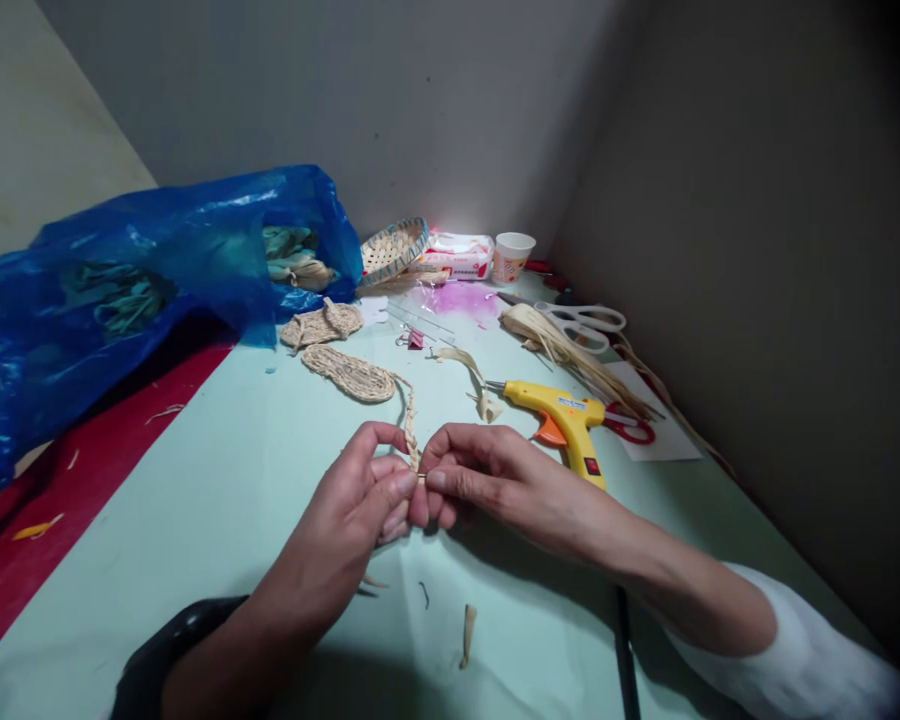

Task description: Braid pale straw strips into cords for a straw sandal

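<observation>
A braid of pale dried plant fibre (411, 415) runs from a woven sole-shaped piece (350, 373) down to my fingers. My left hand (364, 490) is closed, pinching the near end of the braid between thumb and fingers. Close against it, my right hand (487, 478) is closed too, its thumb and forefinger at the same braid end. A thin dark line shows between the fingertips, too small to name. Behind the sole-shaped piece lies a small woven slipper (322, 324) with a strap.
A yellow glue gun (562, 405) lies right of my hands, near red-handled scissors (630, 427) and a fibre bundle (562, 350). White-handled scissors (589, 320), a paper cup (513, 260) and a basket (394, 250) stand further back. A blue plastic bag (195, 220) fills the left.
</observation>
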A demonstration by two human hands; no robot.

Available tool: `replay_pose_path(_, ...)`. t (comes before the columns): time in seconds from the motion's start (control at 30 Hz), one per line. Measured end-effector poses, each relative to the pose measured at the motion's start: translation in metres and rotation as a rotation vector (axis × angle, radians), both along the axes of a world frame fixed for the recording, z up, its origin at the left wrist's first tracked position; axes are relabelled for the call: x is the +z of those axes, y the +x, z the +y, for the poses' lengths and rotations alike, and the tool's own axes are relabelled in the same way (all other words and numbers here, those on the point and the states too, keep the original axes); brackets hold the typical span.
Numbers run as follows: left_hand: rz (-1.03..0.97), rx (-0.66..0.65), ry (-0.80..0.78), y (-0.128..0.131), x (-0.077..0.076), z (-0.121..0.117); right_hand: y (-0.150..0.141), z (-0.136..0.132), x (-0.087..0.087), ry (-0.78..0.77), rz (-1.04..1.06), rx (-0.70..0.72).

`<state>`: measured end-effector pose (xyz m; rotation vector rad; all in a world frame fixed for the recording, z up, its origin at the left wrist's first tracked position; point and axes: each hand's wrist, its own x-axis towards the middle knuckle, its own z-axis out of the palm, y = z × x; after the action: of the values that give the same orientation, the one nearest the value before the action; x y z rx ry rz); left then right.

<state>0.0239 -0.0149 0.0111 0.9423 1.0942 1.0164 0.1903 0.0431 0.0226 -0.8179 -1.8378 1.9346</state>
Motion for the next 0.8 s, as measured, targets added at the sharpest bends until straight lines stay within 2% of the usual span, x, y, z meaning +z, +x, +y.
replay_pose_path(0.1,0.013,-0.004,-0.022,0.000,0.003,-0.001,-0.001,0.000,0.000,-0.037,-0.038,-0.005)
replay_pose_path(0.23,0.089,0.038,-0.057,0.003,0.007,-0.004,-0.004,-0.003,0.000,0.215,-0.100,-0.086)
replay_pose_path(0.37,0.254,0.117,0.021,0.007,0.009,-0.007,-0.007,-0.007,-0.003,0.286,-0.110,-0.175)
replay_pose_path(0.47,0.515,0.201,0.157,0.007,0.008,-0.009,-0.008,-0.009,-0.004,0.308,-0.124,-0.268)
replay_pose_path(0.57,0.780,0.223,0.338,0.005,0.006,-0.010,-0.008,-0.009,-0.004,0.270,-0.156,-0.335)
replay_pose_path(0.73,1.179,0.274,0.714,0.003,0.002,-0.010,-0.010,-0.009,-0.006,0.247,-0.169,-0.388)
replay_pose_path(0.8,1.304,0.279,0.800,0.002,-0.001,-0.012,-0.012,-0.009,-0.006,0.174,-0.116,-0.400)
